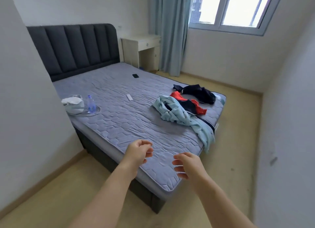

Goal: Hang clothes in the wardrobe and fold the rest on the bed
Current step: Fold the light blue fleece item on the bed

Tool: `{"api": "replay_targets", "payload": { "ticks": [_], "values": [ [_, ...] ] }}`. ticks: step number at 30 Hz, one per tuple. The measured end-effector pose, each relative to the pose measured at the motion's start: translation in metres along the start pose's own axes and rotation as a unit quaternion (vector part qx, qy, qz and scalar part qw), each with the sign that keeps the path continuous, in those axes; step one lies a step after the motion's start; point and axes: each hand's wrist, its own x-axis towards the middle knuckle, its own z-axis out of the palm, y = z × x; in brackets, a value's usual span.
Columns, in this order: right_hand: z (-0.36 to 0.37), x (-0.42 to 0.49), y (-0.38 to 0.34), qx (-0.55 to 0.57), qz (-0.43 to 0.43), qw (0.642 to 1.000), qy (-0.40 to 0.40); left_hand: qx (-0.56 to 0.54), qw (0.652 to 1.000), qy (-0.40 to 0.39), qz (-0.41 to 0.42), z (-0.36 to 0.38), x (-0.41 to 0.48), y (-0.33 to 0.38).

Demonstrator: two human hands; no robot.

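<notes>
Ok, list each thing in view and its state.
Left hand: empty, open.
Right hand: empty, open.
Blue garment: crumpled, hanging over the bed edge.
Red garment: unfolded.
Navy garment: unfolded.
Bottle: upright.
Curtain: drawn aside.
Phone: lying flat.

daylight from overexposed window (233, 6) | soft shadows | wide-angle edge bending | slightly soft focus
</notes>
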Motion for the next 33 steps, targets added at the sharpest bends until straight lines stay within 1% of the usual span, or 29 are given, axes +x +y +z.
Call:
{"api": "replay_targets", "payload": {
  "ticks": [3, 5, 9, 12, 15, 20, 22, 24, 26, 29, 33],
  "values": [
    [-0.023, 0.066, -0.026, -0.003, 0.027, 0.999, 0.02, 0.026, 0.999, -0.037, 0.002, 0.043, 0.071, 0.03],
    [-0.035, 0.111, -0.047, -0.008, 0.044, 0.999, 0.027, 0.04, 0.998, -0.041, 0.01, 0.068, 0.12, 0.05],
    [-0.065, 0.192, -0.087, -0.023, 0.056, 0.997, 0.05, 0.063, 0.996, -0.061, -0.011, 0.112, 0.198, 0.076],
    [-0.084, 0.244, -0.108, -0.025, 0.064, 0.996, 0.06, 0.071, 0.995, -0.065, -0.03, 0.134, 0.25, 0.09],
    [-0.105, 0.304, -0.124, -0.022, 0.073, 0.996, 0.052, 0.073, 0.995, -0.058, -0.047, 0.159, 0.304, 0.099],
    [-0.137, 0.419, -0.144, -0.054, 0.092, 0.994, 0.023, 0.047, 0.996, -0.005, -0.08, 0.204, 0.392, 0.103],
    [-0.151, 0.47, -0.158, -0.067, 0.099, 0.993, -0.001, 0.015, 0.995, 0.033, -0.096, 0.226, 0.429, 0.109],
    [-0.163, 0.513, -0.174, -0.107, 0.116, 0.987, -0.031, -0.024, 0.988, 0.083, -0.128, 0.247, 0.457, 0.115],
    [-0.174, 0.55, -0.195, -0.145, 0.114, 0.981, -0.062, -0.056, 0.981, 0.118, -0.146, 0.265, 0.481, 0.123],
    [-0.187, 0.598, -0.223, -0.184, 0.1, 0.974, -0.082, -0.08, 0.971, 0.156, -0.163, 0.288, 0.511, 0.136],
    [-0.192, 0.634, -0.236, -0.214, 0.112, 0.96, -0.141, -0.092, 0.96, 0.199, -0.174, 0.304, 0.527, 0.14]
  ]
}}
